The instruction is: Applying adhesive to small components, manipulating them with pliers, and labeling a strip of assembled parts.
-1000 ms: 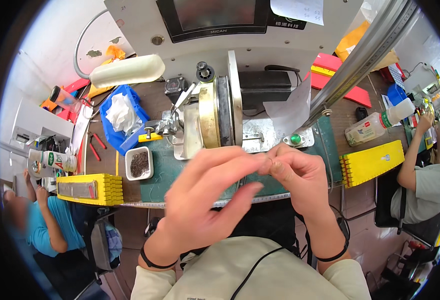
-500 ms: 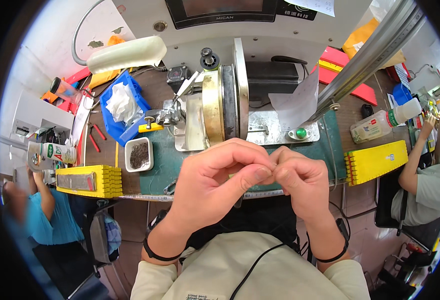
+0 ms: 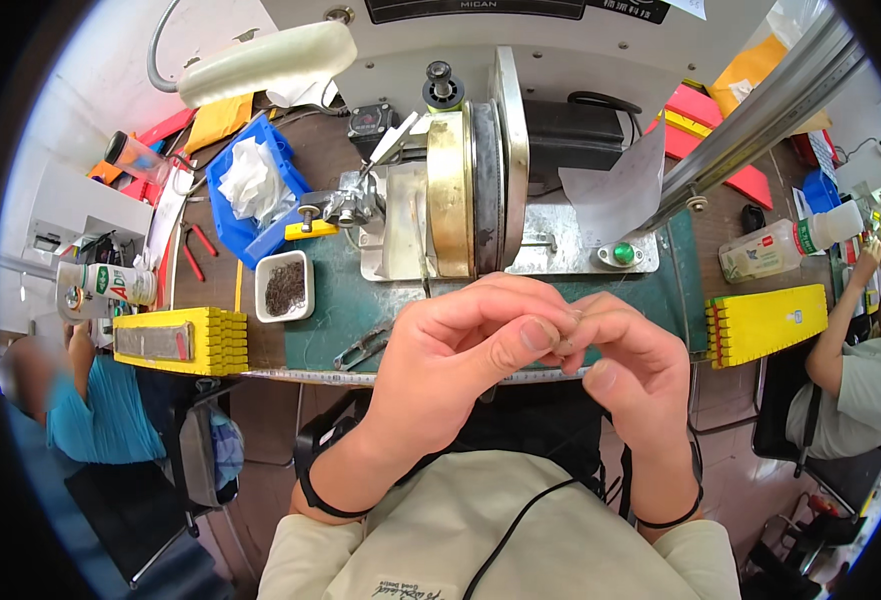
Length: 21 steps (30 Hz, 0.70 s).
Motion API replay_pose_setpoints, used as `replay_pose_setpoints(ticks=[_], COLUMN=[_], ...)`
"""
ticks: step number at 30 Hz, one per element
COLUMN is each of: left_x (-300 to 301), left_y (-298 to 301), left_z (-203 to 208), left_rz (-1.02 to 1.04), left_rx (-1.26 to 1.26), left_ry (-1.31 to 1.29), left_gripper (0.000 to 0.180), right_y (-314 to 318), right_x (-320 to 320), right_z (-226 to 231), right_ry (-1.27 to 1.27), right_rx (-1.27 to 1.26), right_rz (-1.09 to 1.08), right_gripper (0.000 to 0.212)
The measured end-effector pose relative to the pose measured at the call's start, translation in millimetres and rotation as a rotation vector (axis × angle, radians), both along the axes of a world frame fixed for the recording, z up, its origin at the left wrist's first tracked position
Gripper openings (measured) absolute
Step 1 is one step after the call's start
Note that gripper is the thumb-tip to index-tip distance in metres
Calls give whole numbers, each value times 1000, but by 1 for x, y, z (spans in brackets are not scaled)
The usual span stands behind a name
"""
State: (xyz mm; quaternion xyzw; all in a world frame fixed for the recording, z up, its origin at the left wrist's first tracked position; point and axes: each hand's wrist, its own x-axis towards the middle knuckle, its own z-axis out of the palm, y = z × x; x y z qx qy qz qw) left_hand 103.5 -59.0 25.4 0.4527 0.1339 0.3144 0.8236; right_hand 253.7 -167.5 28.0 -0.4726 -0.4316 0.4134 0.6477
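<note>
My left hand (image 3: 480, 350) is raised over the front edge of the bench, thumb and forefinger pinched together. Whatever lies in that pinch is too small to make out. Beside it, the curled fingers of my right hand (image 3: 640, 365) meet the left fingertips, while the right thumb stands apart from them. Just beyond both hands is a bench machine with a brass-coloured wheel (image 3: 448, 200) and a dark disc. Left of it, a white dish (image 3: 286, 317) holds many small dark pieces. A pair of metal pliers (image 3: 358, 352) lies near the left wrist.
A blue bin (image 3: 260, 240) with white tissue stands at the left, near red-handled pliers (image 3: 195, 255). Stacked yellow trays (image 3: 222, 340) and a yellow block (image 3: 770, 325) flank the green mat (image 3: 680, 260). A bottle (image 3: 760, 250) stands right. Other people sit at both sides.
My right thumb has parted from its forefinger and dropped lower. The view has shifted slightly, bringing the bench a little higher and to the right, with more of the metal pliers showing.
</note>
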Motion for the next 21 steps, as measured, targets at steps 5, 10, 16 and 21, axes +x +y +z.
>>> replay_pose_setpoints(ticks=[5, 10, 16, 21], left_x=[-3, -3, -5, -4], left_y=[0, -2, -5, -4], left_z=[1, 5, 9, 7], left_rz=[-134, -127, -90, -94], left_rx=[-196, -122, -43, -75], left_ry=[-39, -6, -4, -48], left_gripper=[19, 20, 20, 20], right_y=[-5, -8, -9, -10], right_x=[2, 3, 1, -2], right_z=[4, -1, 2, 4], right_ry=[-21, -3, 22, 92], right_rx=[2, 29, 51, 9], right_rz=[55, 69, 62, 25], right_gripper=[22, 23, 22, 21])
